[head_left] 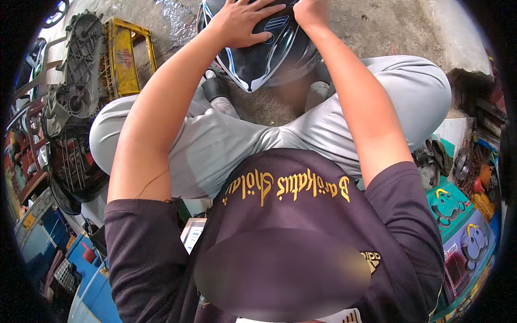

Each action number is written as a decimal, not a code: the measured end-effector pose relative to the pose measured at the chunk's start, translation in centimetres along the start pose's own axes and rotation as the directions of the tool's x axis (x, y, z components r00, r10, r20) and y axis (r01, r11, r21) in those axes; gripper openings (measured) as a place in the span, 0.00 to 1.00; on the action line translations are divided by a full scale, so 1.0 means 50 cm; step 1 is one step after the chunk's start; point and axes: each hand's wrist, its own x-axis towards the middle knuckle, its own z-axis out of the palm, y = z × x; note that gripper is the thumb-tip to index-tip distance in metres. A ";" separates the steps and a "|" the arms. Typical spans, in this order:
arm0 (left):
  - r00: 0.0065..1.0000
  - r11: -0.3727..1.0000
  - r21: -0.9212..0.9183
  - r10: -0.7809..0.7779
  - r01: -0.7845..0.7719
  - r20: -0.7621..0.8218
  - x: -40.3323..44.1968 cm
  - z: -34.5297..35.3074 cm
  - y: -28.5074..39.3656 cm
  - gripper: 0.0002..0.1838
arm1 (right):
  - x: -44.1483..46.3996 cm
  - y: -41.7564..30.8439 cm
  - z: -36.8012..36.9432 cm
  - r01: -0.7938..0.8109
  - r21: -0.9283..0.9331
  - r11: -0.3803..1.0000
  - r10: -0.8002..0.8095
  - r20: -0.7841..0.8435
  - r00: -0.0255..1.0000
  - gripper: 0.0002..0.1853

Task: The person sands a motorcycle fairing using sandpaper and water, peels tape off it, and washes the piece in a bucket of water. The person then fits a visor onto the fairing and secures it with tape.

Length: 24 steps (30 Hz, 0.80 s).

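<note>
Rough concrete floor (pixel 371 32) is stretching across the far side of a cluttered space, with a yellow crate-like frame (pixel 126 59) and a grey ribbed metal casing (pixel 78 75) standing over on the left. Looking down through the head camera, I'm seeing legs in pale grey trousers (pixel 215 151) bending outward. Between the knees, running up to the top edge of my view, a glossy black helmet-like shell (pixel 258 56) with blue and white trim is sitting. Across its upper surface the left hand (pixel 245 21) is pressing with a wide grip, fingers and thumb spreading. At the shell's right side the right hand (pixel 312 13) is curling its fingers in; I'm not able to tell whether that grip is clasping anything. Lower right, green packaging (pixel 449 207) and purple packaging (pixel 474 247) are lying near the dark sleeve (pixel 404 215).
</note>
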 end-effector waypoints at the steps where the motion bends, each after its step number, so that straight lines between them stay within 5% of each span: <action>1: 1.000 1.000 -0.009 0.010 -0.010 -0.015 -0.002 0.001 -0.001 0.47 | -0.005 -0.003 0.001 -0.003 0.004 1.000 0.003 0.003 1.000 0.15; 11: 0.996 0.992 0.126 0.004 0.007 -0.090 0.006 0.051 -0.011 0.45 | -0.004 0.011 -0.007 -0.101 -0.057 0.993 0.103 0.048 0.993 0.16; 15: 0.996 0.994 0.109 -0.008 0.017 -0.087 0.004 0.047 -0.009 0.45 | 0.005 0.051 0.020 -0.023 -0.005 1.000 0.022 -0.046 0.999 0.17; 24: 0.997 1.000 0.017 -0.023 0.024 -0.070 0.003 0.031 -0.006 0.46 | 0.011 0.039 0.004 -0.116 -0.010 0.993 0.115 -0.033 0.993 0.17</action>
